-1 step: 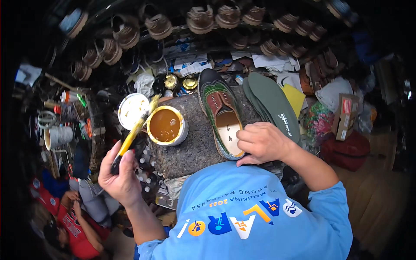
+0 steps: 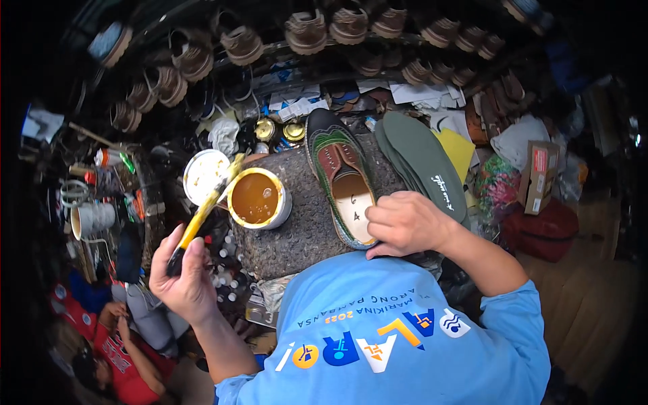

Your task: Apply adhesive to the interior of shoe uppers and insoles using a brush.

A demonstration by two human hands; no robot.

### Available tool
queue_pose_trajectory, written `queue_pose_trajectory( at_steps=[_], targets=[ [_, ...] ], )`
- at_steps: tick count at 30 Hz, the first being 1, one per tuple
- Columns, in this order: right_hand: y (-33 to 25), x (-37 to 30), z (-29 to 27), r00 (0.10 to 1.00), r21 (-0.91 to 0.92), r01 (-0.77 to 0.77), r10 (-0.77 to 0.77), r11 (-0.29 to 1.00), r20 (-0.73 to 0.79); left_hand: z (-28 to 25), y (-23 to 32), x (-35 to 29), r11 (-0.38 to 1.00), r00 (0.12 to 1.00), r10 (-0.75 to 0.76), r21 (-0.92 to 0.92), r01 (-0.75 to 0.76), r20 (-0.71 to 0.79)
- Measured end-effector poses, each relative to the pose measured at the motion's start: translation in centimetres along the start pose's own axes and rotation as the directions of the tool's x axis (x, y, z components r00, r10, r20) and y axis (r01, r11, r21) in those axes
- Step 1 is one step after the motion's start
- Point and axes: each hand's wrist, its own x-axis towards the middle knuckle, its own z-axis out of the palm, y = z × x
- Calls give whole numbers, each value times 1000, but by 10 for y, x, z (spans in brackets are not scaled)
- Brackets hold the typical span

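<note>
Yellow brush point(image 2: 204, 212) rests in left hand point(image 2: 183, 278); right hand point(image 2: 408, 221) grips 1 shoe point(image 2: 339, 165).

The right hand point(image 2: 409, 221) partly hides the shoe point(image 2: 342, 156) at its heel.

Handwritten dark characters, a numeral above a letter, mark the pale insole point(image 2: 352, 217) of the multicoloured shoe point(image 2: 339, 160) near the right edge of the dark stone block point(image 2: 297, 244); white script runs along the lower end of the stacked green sole pieces point(image 2: 420, 160) at that same edge. The blue shirt point(image 2: 398, 368) carries, inverted, small dark lettering with an orange number and large multicoloured letters. A red-and-white label point(image 2: 541, 160) marks the cardboard box point(image 2: 537, 183), its print too small to read.
</note>
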Motion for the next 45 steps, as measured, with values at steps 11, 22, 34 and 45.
queue_pose_trajectory(
  at_steps=[11,22,34,45],
  targets=[
    [9,12,-9,918,16,-49,51,999,-394,41,1,31,683,881,335,559,-471,333],
    [77,41,11,961,174,65,-14,983,-278,11,-56,48,806,859,-505,-312,503,81],
    [84,59,17,914,352,61,89,934,-396,-27,-44,58,648,595,-740,97,755,313],
    [67,41,8,941,273,-3,95,962,-325,4,149,95,657,966,65,-739,148,251]
  ],
)
